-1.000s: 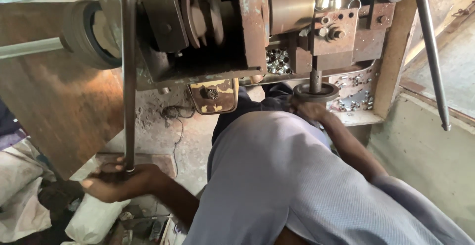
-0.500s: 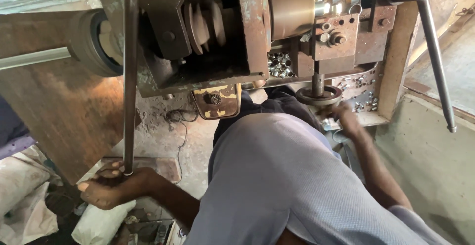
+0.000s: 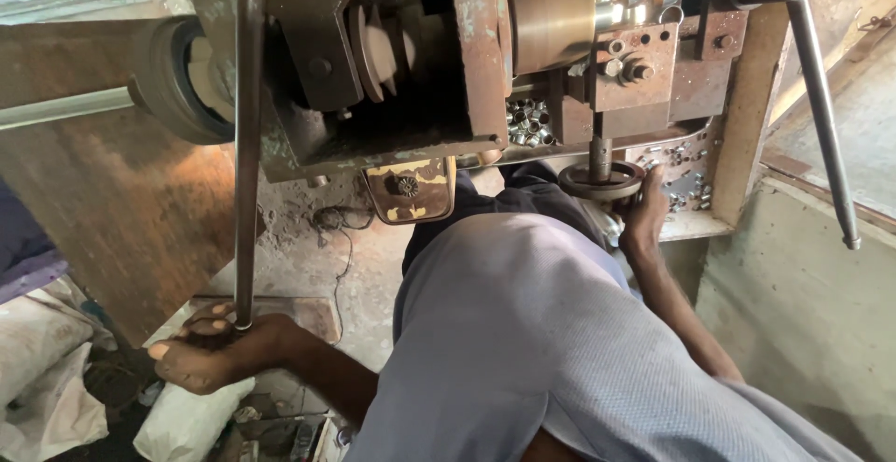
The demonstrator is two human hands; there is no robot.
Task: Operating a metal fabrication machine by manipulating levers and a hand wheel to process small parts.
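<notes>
Left hand: the left hand [image 3: 210,355] is curled around the bottom end of a long steel bar [image 3: 246,135], fingers closed on it, low at the left of the view.
Steel bar: stands nearly upright, running from the hand up past the front of the machine and out of the top of the view.
Right hand: the right hand [image 3: 646,215] reaches up under a small round handwheel [image 3: 600,182]; its fingers touch the rim, but how tightly they close on it cannot be told.
Handwheel: dark and flat, on a short upright shaft under the right part of the machine, just above the person's lap.
Plate: a small worn metal plate [image 3: 409,189], yellow and brown with a bolt in its middle, hangs below the machine's lower edge, between the bar and the handwheel.
Sacks: white sacks [image 3: 187,420] lie on the floor under and left of the left hand.
Machine: a rusty machine [image 3: 467,61] fills the top, with a brass-coloured drum [image 3: 551,19] and a black wheel [image 3: 173,79] at its left.
Nuts: small shiny nuts [image 3: 527,121] lie heaped in a tray under the drum.
Lever: a grey lever [image 3: 821,107] slants down at the far right, well apart from both hands.
In the way: the person's grey shirt [image 3: 551,341] hides the floor in the lower middle.
</notes>
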